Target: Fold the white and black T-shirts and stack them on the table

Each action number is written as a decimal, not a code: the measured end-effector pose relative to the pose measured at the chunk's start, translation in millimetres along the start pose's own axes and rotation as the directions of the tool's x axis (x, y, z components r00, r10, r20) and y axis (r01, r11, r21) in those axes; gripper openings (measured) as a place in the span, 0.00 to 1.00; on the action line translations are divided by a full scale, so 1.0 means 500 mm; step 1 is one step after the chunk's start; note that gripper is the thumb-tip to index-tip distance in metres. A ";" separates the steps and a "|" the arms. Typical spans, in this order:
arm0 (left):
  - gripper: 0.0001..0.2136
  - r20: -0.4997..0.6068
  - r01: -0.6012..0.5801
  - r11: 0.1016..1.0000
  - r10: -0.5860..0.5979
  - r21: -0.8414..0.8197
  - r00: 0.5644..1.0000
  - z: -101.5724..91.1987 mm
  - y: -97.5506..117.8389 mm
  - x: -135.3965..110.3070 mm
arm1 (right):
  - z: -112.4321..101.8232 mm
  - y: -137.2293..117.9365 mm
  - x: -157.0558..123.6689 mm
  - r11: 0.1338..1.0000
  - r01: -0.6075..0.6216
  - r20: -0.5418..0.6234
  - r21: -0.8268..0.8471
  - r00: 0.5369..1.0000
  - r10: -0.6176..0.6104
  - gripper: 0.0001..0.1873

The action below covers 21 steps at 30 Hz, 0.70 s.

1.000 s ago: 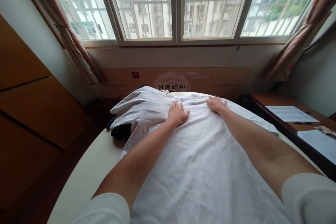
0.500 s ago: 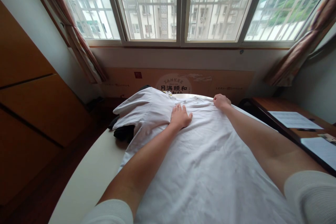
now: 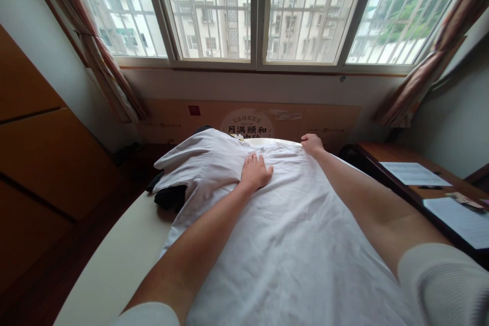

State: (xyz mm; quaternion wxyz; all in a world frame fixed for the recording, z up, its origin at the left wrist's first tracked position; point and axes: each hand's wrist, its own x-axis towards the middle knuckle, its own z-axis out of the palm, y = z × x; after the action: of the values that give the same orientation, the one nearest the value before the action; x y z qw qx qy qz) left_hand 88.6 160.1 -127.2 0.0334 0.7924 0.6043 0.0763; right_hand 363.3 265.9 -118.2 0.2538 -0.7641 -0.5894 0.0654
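A pale table (image 3: 103, 260) bears a white shirt (image 3: 290, 244), spread and creased, one sleeve (image 3: 187, 155) draped over a black bundle (image 3: 170, 198). From here it looks light, limp, quick to wrinkle, best taken by the shoulders (image 3: 227, 147). The left hand (image 3: 256, 171) lies flat on it, fingers (image 3: 252, 158) spread; the right hand (image 3: 313, 143) curls at its far edge, whether gripping I cannot tell.

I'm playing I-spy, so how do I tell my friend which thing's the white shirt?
Start at the big window, then look down to the pale, curved table. The white shirt lies spread over it, under the person's left hand. Unlike the dark bundle poking out beneath it, it's white and covers much of the table.
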 end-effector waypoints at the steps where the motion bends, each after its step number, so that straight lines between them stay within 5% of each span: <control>1: 0.37 0.003 -0.001 1.000 0.001 -0.005 1.000 0.000 0.000 0.000 | 0.008 -0.004 -0.004 0.999 0.035 0.020 -0.015 0.999 -0.035 0.23; 9: 0.37 0.017 -0.004 1.000 0.004 -0.004 1.000 0.000 -0.001 0.002 | 0.048 -0.025 -0.059 0.982 0.113 0.206 -0.153 0.975 -0.080 0.32; 12: 0.38 0.033 -0.013 1.000 0.013 0.007 0.999 0.003 -0.003 0.004 | 0.059 -0.069 -0.098 0.974 0.137 0.191 -0.179 0.976 -0.102 0.37; 16: 0.39 0.038 -0.017 1.000 0.016 0.003 0.999 0.007 0.000 0.007 | 0.080 -0.127 -0.163 0.948 0.297 0.295 -0.113 0.921 -0.253 0.41; 21: 0.40 0.149 -0.088 0.995 0.080 0.049 0.986 -0.027 -0.013 0.008 | 0.081 -0.094 -0.193 0.960 0.195 0.320 -0.199 0.939 -0.124 0.40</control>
State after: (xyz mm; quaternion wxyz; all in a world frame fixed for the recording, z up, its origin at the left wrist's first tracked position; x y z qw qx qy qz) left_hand 81.3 165.2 -114.4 0.0527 0.8212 0.5681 0.0026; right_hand 277.8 196.7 -150.8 0.0751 -0.7182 -0.6854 0.0935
